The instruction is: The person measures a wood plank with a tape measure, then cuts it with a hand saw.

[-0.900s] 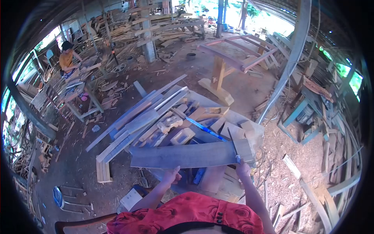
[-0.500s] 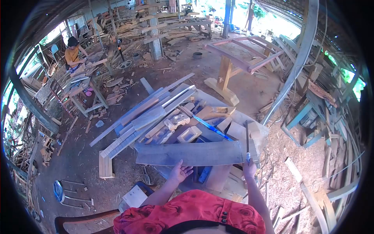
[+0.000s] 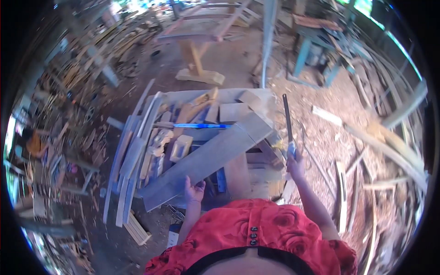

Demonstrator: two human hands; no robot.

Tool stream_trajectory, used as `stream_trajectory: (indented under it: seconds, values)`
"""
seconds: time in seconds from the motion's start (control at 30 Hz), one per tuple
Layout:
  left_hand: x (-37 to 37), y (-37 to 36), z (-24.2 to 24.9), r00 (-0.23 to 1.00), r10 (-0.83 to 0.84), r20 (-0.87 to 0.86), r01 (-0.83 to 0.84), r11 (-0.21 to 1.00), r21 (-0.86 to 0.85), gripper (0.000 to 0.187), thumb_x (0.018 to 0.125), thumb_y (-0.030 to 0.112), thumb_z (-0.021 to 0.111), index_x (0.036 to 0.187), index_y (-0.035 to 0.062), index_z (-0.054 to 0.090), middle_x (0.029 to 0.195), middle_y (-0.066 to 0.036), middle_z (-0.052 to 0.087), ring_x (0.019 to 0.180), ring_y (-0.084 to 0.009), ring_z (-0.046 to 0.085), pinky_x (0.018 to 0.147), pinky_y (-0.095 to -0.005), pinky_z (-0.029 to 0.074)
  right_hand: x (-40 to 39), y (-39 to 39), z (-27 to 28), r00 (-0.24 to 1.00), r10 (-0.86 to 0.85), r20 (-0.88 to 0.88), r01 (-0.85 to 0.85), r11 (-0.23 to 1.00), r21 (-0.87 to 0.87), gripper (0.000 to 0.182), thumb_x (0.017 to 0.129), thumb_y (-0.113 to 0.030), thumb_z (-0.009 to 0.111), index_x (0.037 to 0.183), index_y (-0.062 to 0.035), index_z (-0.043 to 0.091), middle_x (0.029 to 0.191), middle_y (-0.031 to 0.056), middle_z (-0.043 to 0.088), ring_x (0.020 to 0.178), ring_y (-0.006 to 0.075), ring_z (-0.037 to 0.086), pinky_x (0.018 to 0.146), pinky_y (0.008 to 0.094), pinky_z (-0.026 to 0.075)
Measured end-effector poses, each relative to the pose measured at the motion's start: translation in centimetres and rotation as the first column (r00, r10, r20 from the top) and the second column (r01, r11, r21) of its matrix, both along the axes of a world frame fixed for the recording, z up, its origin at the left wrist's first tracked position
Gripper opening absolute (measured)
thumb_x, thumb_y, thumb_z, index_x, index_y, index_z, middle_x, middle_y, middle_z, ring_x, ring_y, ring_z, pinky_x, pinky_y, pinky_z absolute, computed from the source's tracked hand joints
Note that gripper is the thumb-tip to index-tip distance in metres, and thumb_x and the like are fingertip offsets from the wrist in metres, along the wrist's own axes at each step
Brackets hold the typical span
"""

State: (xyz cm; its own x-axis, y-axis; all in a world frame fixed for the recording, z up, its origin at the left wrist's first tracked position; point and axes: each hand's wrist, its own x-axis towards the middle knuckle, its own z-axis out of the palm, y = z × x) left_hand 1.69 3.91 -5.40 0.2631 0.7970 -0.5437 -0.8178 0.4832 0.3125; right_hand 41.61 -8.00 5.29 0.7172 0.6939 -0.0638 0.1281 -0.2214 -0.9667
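A long grey-brown wooden board lies slantwise across a pile of wood pieces on the worktable. My left hand is at its near edge, palm partly up, thumb and loosely bent fingers apart; the thumb overlaps the edge, but no grip shows. To the right of the board, my right hand is closed round the pale handle of a long, narrow, dark-bladed tool. Its blade points up and away, its tip rounded, apart from the board. Beyond the board lies a blue stick-like tool.
Several long planks are stacked along the table's left side. A carved wood piece and a hollow wooden block lie among the scraps. Behind stands a reddish frame on a wooden stand. Loose timber crosses the floor at right.
The view has swung right and down, so the table and board appear turned. My right hand has drawn away from the board's right end with the dark-bladed tool. My left hand stays at the board's edge.
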Motion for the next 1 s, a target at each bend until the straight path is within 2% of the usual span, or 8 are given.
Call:
stream_trajectory:
  seconds: [0.13, 0.2, 0.43, 0.7, 0.8, 0.87, 0.93, 1.0]
  values:
    - [1.1, -0.5, 3.0, 1.0, 0.007, 0.003, -0.007, 0.995, 0.103, 0.049, 0.085, 0.038, 0.058, 0.122, 0.0085, 0.047, 0.119, -0.012, 0.055, 0.106, -0.0283, 0.055, 0.085, -0.0496, 0.049, 0.9, -2.9, -0.2, 0.978, -0.093, -0.187, 0.109, 0.991, 0.073, 0.013, 0.088, -0.018, 0.052, 0.082, -0.007, 0.049, 0.053, -0.0019, 0.042, 0.038, 0.006, 0.038, 0.032, 0.0224, 0.031]
    - [1.8, -0.2, 4.0, 0.992, 0.121, -0.029, -0.115, 0.981, 0.153, 0.052, 0.086, 0.038, 0.057, 0.127, 0.0077, 0.043, 0.125, -0.013, 0.051, 0.112, -0.0311, 0.051, 0.091, -0.0536, 0.045, 0.9, -4.1, 0.6, 0.975, -0.133, -0.178, 0.146, 0.987, 0.064, 0.015, 0.088, -0.021, 0.053, 0.081, -0.0079, 0.048, 0.053, -0.002, 0.042, 0.038, 0.0058, 0.038, 0.032, 0.0224, 0.03]
    - [3.4, 1.4, 11.0, 0.997, 0.023, -0.075, -0.004, 0.969, 0.247, 0.053, 0.087, 0.036, 0.055, 0.13, 0.0087, 0.04, 0.129, -0.013, 0.048, 0.116, -0.0323, 0.049, 0.091, -0.0569, 0.044, 2.8, -6.7, 2.2, 0.972, -0.207, -0.114, 0.205, 0.978, -0.023, 0.019, 0.089, -0.024, 0.052, 0.081, -0.0068, 0.049, 0.054, -0.0011, 0.043, 0.039, 0.0069, 0.04, 0.034, 0.0229, 0.034]
    - [15.6, 2.0, 16.7, 0.952, -0.252, -0.176, 0.303, 0.867, 0.397, 0.051, 0.087, 0.032, 0.056, 0.13, 0.0087, 0.039, 0.129, -0.013, 0.046, 0.115, -0.0335, 0.048, 0.085, -0.0548, 0.048, 6.6, -10.9, 2.8, 0.959, -0.283, 0.01, 0.283, 0.954, -0.103, 0.021, 0.089, -0.024, 0.051, 0.084, -0.0035, 0.05, 0.059, 0.0036, 0.049, 0.044, 0.0103, 0.047, 0.036, 0.0257, 0.039]
    - [21.9, 0.1, 18.8, 0.905, -0.291, -0.31, 0.404, 0.813, 0.418, 0.052, 0.088, 0.033, 0.054, 0.13, 0.007, 0.038, 0.128, -0.013, 0.048, 0.114, -0.0324, 0.049, 0.084, -0.0523, 0.049, 9.1, -13.1, -1.5, 0.919, -0.386, 0.081, 0.391, 0.918, -0.069, 0.021, 0.089, -0.023, 0.05, 0.086, -0.0029, 0.051, 0.059, 0.0039, 0.049, 0.044, 0.0104, 0.047, 0.036, 0.026, 0.039]
    - [25.3, -1.0, 19.4, 0.879, -0.313, -0.361, 0.451, 0.793, 0.411, 0.05, 0.088, 0.032, 0.053, 0.129, 0.007, 0.039, 0.126, -0.013, 0.049, 0.112, -0.0317, 0.051, 0.081, -0.0505, 0.051, 9.2, -14.3, 0.7, 0.887, -0.459, -0.043, 0.455, 0.887, -0.074, 0.019, 0.089, -0.022, 0.05, 0.088, -0.0027, 0.052, 0.06, 0.0036, 0.05, 0.046, 0.0101, 0.048, 0.037, 0.0255, 0.04]
    - [27.8, -1.8, 19.5, 0.815, -0.4, -0.419, 0.566, 0.704, 0.429, 0.052, 0.086, 0.029, 0.056, 0.13, 0.0075, 0.038, 0.129, -0.013, 0.045, 0.113, -0.0287, 0.05, 0.082, -0.0487, 0.051, 10.5, -15.7, 0.5, 0.813, -0.567, -0.131, 0.578, 0.813, 0.071, 0.018, 0.089, -0.021, 0.049, 0.089, -0.0025, 0.052, 0.064, 0.0033, 0.051, 0.049, 0.0098, 0.049, 0.04, 0.0242, 0.041]
    - [30.2, -3.2, 20.4, 0.776, -0.433, -0.46, 0.62, 0.658, 0.428, 0.052, 0.086, 0.029, 0.056, 0.13, 0.0075, 0.038, 0.127, -0.012, 0.046, 0.112, -0.0271, 0.051, 0.082, -0.0471, 0.051, 12.8, -16.7, 0.1, 0.781, -0.616, -0.103, 0.625, 0.774, 0.107, 0.017, 0.089, -0.019, 0.05, 0.089, -0.0029, 0.054, 0.067, 0.0027, 0.052, 0.051, 0.01, 0.05, 0.043, 0.024, 0.041]
